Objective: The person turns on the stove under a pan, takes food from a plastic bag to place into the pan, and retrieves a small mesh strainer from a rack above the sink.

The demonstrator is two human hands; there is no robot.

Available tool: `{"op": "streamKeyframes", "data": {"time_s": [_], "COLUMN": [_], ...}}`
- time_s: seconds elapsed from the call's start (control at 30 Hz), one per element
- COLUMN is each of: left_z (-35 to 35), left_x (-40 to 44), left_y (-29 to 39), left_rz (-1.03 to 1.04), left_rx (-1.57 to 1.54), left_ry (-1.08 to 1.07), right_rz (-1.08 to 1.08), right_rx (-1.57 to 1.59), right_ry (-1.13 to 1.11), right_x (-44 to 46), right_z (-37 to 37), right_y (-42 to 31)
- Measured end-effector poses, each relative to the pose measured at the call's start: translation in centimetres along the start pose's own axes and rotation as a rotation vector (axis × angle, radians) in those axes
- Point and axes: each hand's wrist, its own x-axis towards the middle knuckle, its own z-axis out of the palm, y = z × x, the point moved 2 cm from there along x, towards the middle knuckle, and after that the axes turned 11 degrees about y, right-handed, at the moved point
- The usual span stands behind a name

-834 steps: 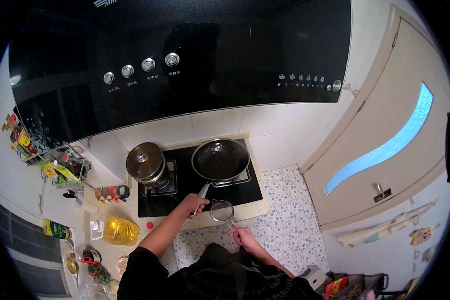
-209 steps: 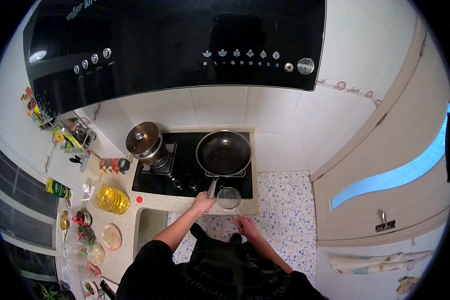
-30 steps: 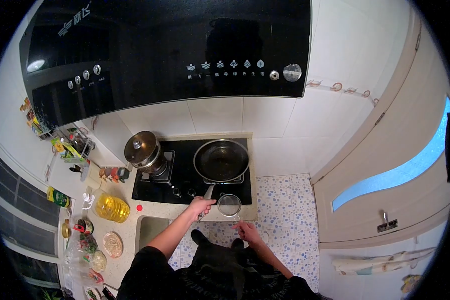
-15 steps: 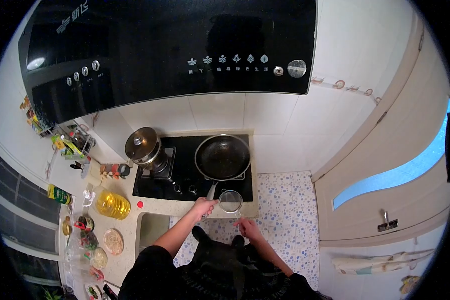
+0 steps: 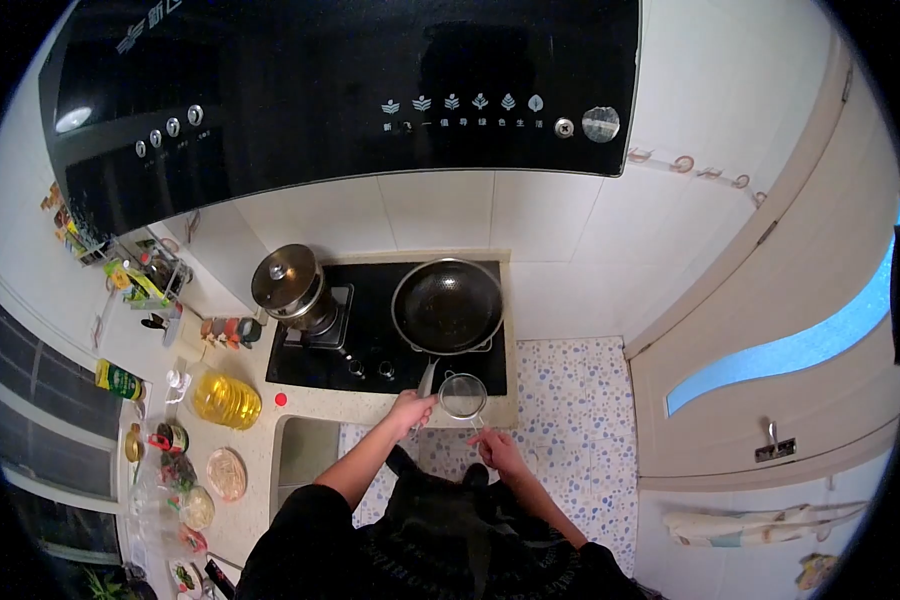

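Observation:
A dark frying pan (image 5: 448, 307) sits on the right burner, its handle pointing toward me. My left hand (image 5: 408, 412) is wrapped round that handle. In my right hand (image 5: 498, 452) is the thin handle of a round fine-mesh strainer (image 5: 463, 397), held close to the front edge of the stove, just right of my left hand. The strainer's mesh looks bare. Some fingers of each hand are hidden by the grip.
A lidded pot (image 5: 290, 285) stands on the left burner of the black gas stove (image 5: 370, 345). Left on the counter are an oil jug (image 5: 225, 398), a red cap (image 5: 281, 399), a plate of food (image 5: 226, 474) and a sink (image 5: 305, 450). The range hood (image 5: 340, 90) hangs overhead.
The view has tilted slightly, so the stove and pan appear a little higher. Both hands keep their holds on the pan handle and the strainer.

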Motion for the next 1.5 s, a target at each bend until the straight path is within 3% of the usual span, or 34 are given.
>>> {"op": "streamKeyframes", "data": {"time_s": [1.5], "left_z": [0.6], "left_x": [1.8], "left_y": [-2.7], "left_rz": [-0.143], "left_rx": [-0.113], "left_ry": [0.025], "right_rz": [0.013], "right_rx": [-0.044], "right_ry": [-0.004], "right_x": [-0.8], "right_z": [0.5], "right_y": [-1.1]}}
